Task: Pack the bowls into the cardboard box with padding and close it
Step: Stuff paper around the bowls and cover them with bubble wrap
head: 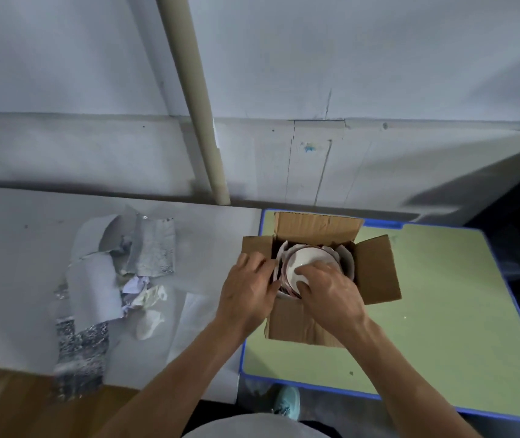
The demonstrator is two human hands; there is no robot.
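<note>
Right hand (331,292): fingers curled over the near rim of a smooth, round, glossy white bowl (307,260), gripping it.

Left hand (249,289): lies on the box's left flap, with its fingertips at the left edge of the opening. Whether they pinch anything cannot be told.

The bowl sits upright inside the brown corrugated cardboard box (375,270). Thin, pale, wrinkled padding sheets (347,263) ring it, standing between bowl and box walls. Reddish edges show under the bowl on its near left side; what they belong to is unclear.

All four box flaps stand open. The far one is upright and the near one is folded down towards the person.

The box stands at the far left corner of a matt, pale green desk with a blue rim (442,311).

Left of the desk is a grey table (15,248). On it lies a loose heap of crumpled silver foil sheets and white paper (94,279).

Behind both is a grey wall, with a beige round pipe (195,99) slanting down it.

Below the near edge of the desk, a teal shoe (287,403) is visible.
</note>
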